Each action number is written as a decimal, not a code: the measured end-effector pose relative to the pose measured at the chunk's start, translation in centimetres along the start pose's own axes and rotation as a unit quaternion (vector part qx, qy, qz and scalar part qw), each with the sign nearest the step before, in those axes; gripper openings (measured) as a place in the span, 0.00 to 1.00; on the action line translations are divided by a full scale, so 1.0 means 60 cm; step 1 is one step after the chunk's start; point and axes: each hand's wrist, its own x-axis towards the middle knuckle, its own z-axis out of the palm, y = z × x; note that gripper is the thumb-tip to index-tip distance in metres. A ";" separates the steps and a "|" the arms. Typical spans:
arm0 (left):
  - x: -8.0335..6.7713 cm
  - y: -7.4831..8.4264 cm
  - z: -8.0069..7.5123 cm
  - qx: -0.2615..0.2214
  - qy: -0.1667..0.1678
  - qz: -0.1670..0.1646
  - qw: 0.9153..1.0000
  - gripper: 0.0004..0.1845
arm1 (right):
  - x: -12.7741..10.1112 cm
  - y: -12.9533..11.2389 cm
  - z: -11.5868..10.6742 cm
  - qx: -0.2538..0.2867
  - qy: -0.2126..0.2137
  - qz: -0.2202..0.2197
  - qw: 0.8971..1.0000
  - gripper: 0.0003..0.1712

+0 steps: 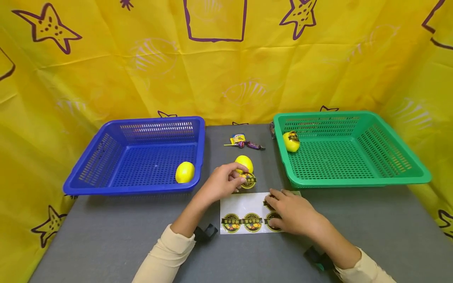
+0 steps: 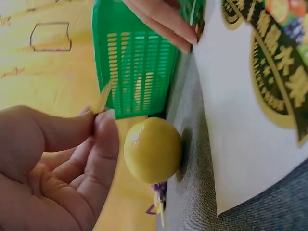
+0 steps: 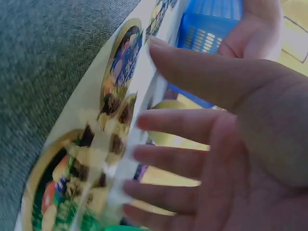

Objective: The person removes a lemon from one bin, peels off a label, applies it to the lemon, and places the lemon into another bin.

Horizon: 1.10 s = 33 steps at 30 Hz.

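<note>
Head view: round sticker [image 1: 249, 181] pinched by left hand [image 1: 223, 182], held near lemon [image 1: 244, 160] set on bench [image 1: 124, 228] between blue basket [image 1: 131, 191] and green basket [image 1: 354, 182]; right hand [image 1: 294, 211], fingers spread and uncurled, placed over sticker sheet [image 1: 242, 203].

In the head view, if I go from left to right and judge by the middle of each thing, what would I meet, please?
Blue basket, yellow fruit inside it, left hand, round sticker which that hand pinches, right hand, green basket.
</note>
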 end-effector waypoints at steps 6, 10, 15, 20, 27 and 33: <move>0.029 -0.010 -0.012 -0.089 0.071 -0.017 0.993 0.22 | 0.033 -0.007 0.011 0.093 0.103 0.026 0.990 0.34; 0.047 -0.019 -0.012 -0.118 0.105 -0.031 0.987 0.18 | 0.064 -0.012 0.014 0.163 0.129 0.056 0.976 0.38; 0.063 -0.029 -0.006 -0.127 0.119 -0.028 0.984 0.19 | 0.100 -0.005 0.009 0.252 0.135 0.085 0.955 0.41; 0.072 -0.042 0.001 -0.134 0.136 -0.031 0.981 0.17 | 0.130 0.002 0.005 0.320 0.132 0.100 0.933 0.45; 0.074 -0.048 0.003 -0.146 0.145 -0.033 0.978 0.17 | 0.163 0.005 0.006 0.352 0.112 0.149 0.917 0.43; 0.075 -0.051 0.008 -0.138 0.137 -0.042 0.980 0.19 | 0.184 0.013 0.010 0.424 0.105 0.167 0.884 0.39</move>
